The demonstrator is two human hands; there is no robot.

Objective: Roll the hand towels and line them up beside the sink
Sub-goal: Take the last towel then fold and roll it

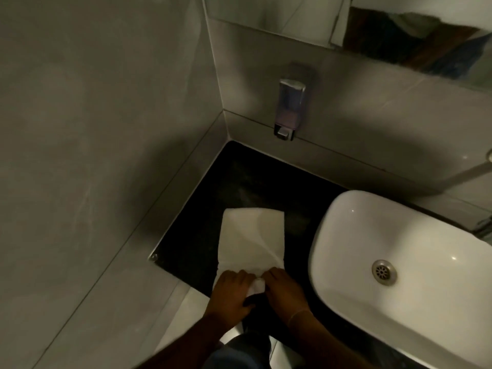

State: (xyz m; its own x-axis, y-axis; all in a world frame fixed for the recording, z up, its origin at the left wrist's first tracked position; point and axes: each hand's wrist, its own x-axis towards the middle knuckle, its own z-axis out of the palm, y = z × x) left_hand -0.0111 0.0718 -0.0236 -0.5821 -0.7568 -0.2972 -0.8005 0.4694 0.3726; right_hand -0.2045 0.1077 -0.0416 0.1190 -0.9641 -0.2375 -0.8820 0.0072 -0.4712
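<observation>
We see one white hand towel (253, 235) lying flat on the black counter (239, 177), just left of the white sink (323, 235). Its near edge is curled into a small first turn. The left hand (231, 291) and right hand (285, 288) grip that turn side by side, fingers bent over it. We judge the rolling barely begun: most of the towel lies unrolled, and no roll is lined up yet. We count one towel, one sink and one wall soap dispenser (291, 102).

Towel (251, 235) in left hand (231, 292), right hand (286, 288)
</observation>
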